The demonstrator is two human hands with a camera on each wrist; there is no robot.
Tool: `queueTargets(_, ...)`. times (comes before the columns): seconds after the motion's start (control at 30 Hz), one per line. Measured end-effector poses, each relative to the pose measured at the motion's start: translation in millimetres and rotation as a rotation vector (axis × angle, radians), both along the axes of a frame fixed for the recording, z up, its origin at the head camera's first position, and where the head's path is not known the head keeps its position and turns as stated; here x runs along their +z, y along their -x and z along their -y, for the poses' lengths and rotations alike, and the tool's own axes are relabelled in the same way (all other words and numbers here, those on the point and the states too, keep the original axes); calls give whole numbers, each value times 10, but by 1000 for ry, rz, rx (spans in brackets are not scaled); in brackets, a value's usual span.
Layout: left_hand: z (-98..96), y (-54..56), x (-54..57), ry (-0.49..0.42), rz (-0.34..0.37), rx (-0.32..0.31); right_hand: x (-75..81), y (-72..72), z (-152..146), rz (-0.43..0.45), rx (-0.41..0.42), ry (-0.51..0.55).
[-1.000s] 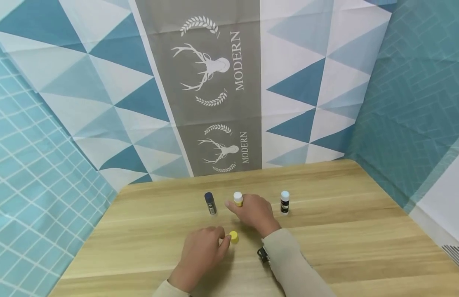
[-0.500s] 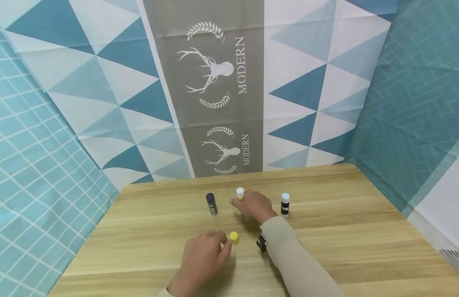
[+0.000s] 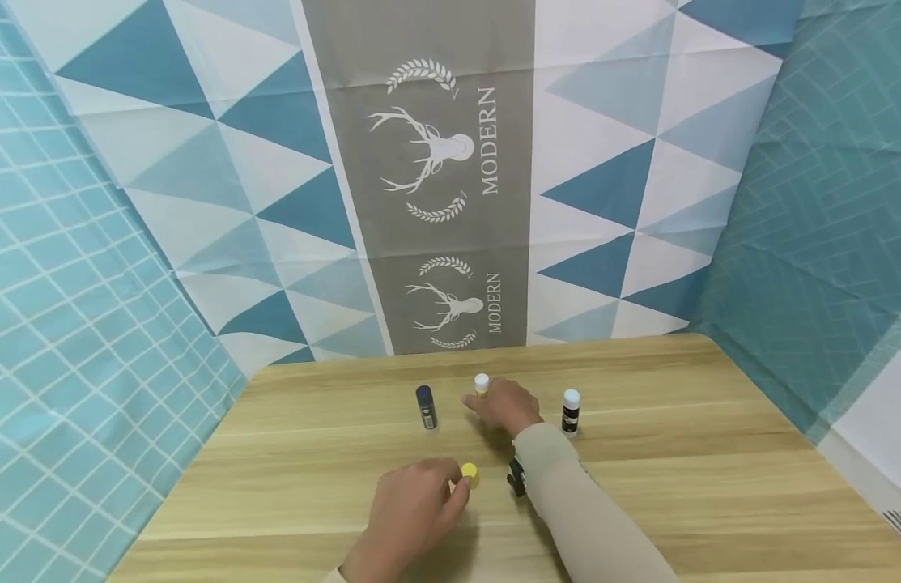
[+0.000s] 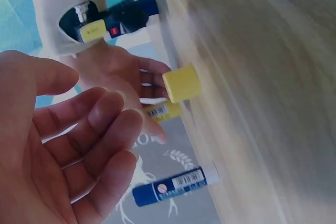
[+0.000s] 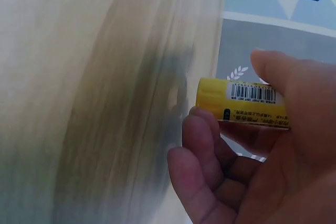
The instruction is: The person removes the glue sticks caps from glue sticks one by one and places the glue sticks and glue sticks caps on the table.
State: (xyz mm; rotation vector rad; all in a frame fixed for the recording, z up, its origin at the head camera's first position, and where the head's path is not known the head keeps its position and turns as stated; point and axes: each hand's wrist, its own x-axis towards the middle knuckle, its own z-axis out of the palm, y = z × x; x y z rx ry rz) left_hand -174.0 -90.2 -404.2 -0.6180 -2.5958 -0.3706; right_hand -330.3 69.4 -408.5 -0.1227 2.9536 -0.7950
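In the head view, a yellow glue stick (image 3: 482,384) with a white top stands near the middle back of the table. My right hand (image 3: 507,405) is around its right side, thumb apart from it. The yellow barrel (image 5: 241,103) lies between the spread thumb and loosely bent fingers in the right wrist view, a fingertip right at its lower end. A small yellow cap (image 4: 181,84) stands on the table nearer me. Beside the cap, my left hand (image 3: 421,506) hovers with relaxed, bent fingers. In the left wrist view a gap separates its fingertips from the cap.
A dark blue glue stick (image 3: 426,407) stands left of the yellow one. To the right is a stick with a black label and pale blue top (image 3: 570,411). The wooden table (image 3: 312,453) ends at a patterned cloth (image 3: 457,162) behind. My right wrist wears a black device (image 3: 517,478).
My right hand and the yellow glue stick have shifted slightly away from me, and the stick sits lower. The left hand stays beside the cap. The head view has tilted a little.
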Motion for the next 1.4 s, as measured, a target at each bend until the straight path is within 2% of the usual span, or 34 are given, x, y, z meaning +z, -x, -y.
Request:
queueTargets(0.3,-107,-139,81,-25,-17,-85,-75,56,-44,-3,-4,-20)
queueTargets(0.6,-102,-274,97,11,170,-95,-94,77,-74,27,-28,6)
queueTargets(0.9,-4,-294,45,-6,189,-71,-102,46,-102,40,-53,94)
queueTargets(1.1,115,-293,25,-26,203,-17,-62,-68,-126,59,-46,134)
queueTargets(1.2,175,-297,18,-22,192,8,-18,-184,-124,61,-51,121)
queueTargets(1.4,300,-333,-23,-29,175,37,107,-462,-61,3,-24,115)
